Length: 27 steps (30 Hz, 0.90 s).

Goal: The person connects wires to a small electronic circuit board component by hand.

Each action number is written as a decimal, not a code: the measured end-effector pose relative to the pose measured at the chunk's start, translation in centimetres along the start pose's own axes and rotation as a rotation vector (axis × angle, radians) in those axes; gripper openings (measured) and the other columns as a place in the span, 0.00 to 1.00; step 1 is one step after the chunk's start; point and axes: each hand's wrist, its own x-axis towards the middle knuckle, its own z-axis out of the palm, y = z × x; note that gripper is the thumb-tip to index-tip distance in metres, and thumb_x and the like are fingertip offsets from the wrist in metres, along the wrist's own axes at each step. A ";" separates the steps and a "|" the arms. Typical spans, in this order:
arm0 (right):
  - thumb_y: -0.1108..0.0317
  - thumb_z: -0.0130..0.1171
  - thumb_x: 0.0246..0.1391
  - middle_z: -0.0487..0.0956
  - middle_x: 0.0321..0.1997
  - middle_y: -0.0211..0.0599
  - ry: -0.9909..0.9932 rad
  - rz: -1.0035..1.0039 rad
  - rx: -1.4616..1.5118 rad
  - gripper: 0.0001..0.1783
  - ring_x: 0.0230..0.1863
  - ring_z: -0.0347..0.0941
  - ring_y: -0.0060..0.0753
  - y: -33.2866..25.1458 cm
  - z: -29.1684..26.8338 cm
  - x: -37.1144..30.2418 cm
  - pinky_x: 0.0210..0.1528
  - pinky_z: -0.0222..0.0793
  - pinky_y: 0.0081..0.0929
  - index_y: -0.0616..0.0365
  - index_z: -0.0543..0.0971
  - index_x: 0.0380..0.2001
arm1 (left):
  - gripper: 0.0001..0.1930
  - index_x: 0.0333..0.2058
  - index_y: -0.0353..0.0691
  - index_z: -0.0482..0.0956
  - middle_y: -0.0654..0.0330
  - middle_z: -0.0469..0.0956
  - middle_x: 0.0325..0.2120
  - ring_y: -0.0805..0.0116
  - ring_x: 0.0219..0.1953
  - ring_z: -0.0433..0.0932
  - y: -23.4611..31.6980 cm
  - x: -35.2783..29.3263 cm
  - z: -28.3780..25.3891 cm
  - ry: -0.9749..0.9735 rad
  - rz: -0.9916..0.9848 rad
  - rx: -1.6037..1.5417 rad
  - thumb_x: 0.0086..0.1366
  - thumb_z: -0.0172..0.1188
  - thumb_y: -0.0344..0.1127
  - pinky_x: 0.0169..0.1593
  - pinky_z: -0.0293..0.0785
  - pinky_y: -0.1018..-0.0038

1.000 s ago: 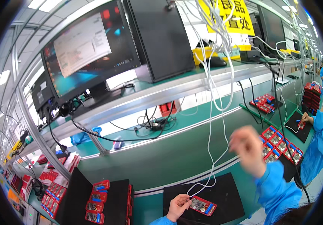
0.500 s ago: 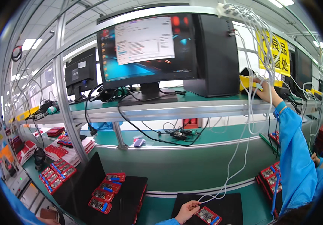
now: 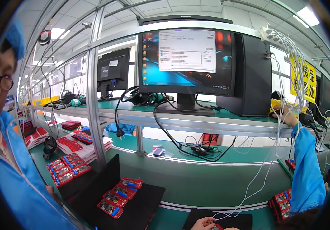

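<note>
At the lower edge, my left hand (image 3: 204, 223) pinches the end of a thin white cable (image 3: 220, 213) against a circuit board in a red case (image 3: 216, 227), mostly cut off. A patch of skin right of the board, at the picture's edge, may be my right hand (image 3: 231, 229); its fingers are hidden. A black mat (image 3: 243, 220) lies beneath. At the right a blue-sleeved arm (image 3: 306, 165) reaches up to a yellow bin (image 3: 275, 104) on the shelf. Dark hair shows at its base, so it seems to be a co-worker's.
A monitor (image 3: 186, 57) and black computer tower (image 3: 243, 74) stand on the shelf (image 3: 211, 122). White cables (image 3: 287, 57) hang from a power strip. Red-cased boards (image 3: 115, 197) lie on a black sheet at left, more boards (image 3: 68, 168) beyond. A person (image 3: 23, 168) in blue stands at left.
The view has swung left and up, so the bench sits lower and further right. The person at left has come into view. The reaching arm stays at the yellow bin.
</note>
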 end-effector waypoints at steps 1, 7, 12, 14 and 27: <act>0.61 0.72 0.45 0.80 0.44 0.47 -0.002 -0.032 -0.022 0.23 0.48 0.75 0.46 0.3 -0.1 0.0 0.53 0.68 0.35 0.61 0.81 0.43 | 0.10 0.39 0.36 0.76 0.64 0.75 0.25 0.78 0.22 0.73 0.1 -0.1 0.1 0.000 0.004 -0.005 0.58 0.60 0.22 0.25 0.69 0.80; 0.61 0.70 0.48 0.80 0.44 0.46 -0.007 -0.067 -0.035 0.20 0.49 0.75 0.45 1.0 0.2 0.4 0.55 0.67 0.36 0.63 0.80 0.41 | 0.09 0.39 0.37 0.76 0.63 0.76 0.26 0.77 0.26 0.76 2.0 -0.8 1.0 0.026 -0.040 -0.075 0.58 0.61 0.23 0.29 0.73 0.78; 0.63 0.70 0.47 0.80 0.43 0.45 -0.023 -0.068 0.005 0.19 0.48 0.75 0.44 0.3 0.0 0.2 0.54 0.67 0.35 0.63 0.80 0.40 | 0.10 0.38 0.36 0.76 0.63 0.77 0.26 0.76 0.28 0.77 2.4 -0.8 0.9 -0.035 -0.036 0.029 0.58 0.63 0.23 0.32 0.75 0.77; 0.65 0.70 0.46 0.80 0.43 0.45 -0.029 -0.072 0.010 0.18 0.47 0.76 0.44 0.6 0.0 0.3 0.53 0.68 0.34 0.63 0.80 0.40 | 0.10 0.38 0.36 0.76 0.63 0.77 0.26 0.76 0.29 0.77 3.2 -0.9 1.2 -0.035 -0.016 0.031 0.58 0.63 0.23 0.33 0.75 0.77; 0.65 0.68 0.47 0.81 0.42 0.45 -0.006 -0.065 -0.008 0.16 0.46 0.76 0.44 0.9 0.2 0.2 0.52 0.68 0.34 0.63 0.81 0.38 | 0.09 0.38 0.34 0.77 0.62 0.78 0.26 0.78 0.29 0.77 2.1 -0.8 0.9 -0.024 0.012 0.076 0.57 0.63 0.22 0.33 0.75 0.77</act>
